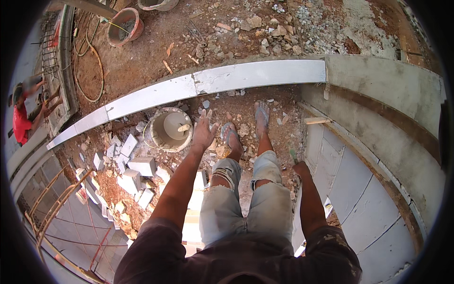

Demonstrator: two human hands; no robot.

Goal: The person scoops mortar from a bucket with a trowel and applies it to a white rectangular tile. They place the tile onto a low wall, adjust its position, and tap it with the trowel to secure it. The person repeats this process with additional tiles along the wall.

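Note:
My left hand (205, 131) reaches forward with its fingers apart and nothing in them. Beside it, on its left, stands a bucket (156, 146) with smooth grey mortar (172, 124) inside. A pale, stubby handle-like piece (184, 128) sticks out of the mortar near the rim. On the right, my right hand (300, 168) hangs low with its fingers closed round a tool with a green end (293, 154). The rest of that tool is hidden by the hand. Ahead of my sandalled feet runs a low wall of white blocks (260, 75).
Broken white blocks (142, 165) litter the ground at left. A block wall with a wooden batten (373, 175) rises close on my right. Beyond the low wall lie rubble (279, 35), a reddish bucket (136, 35) and a hose (100, 71). A person in red (21, 125) crouches far left.

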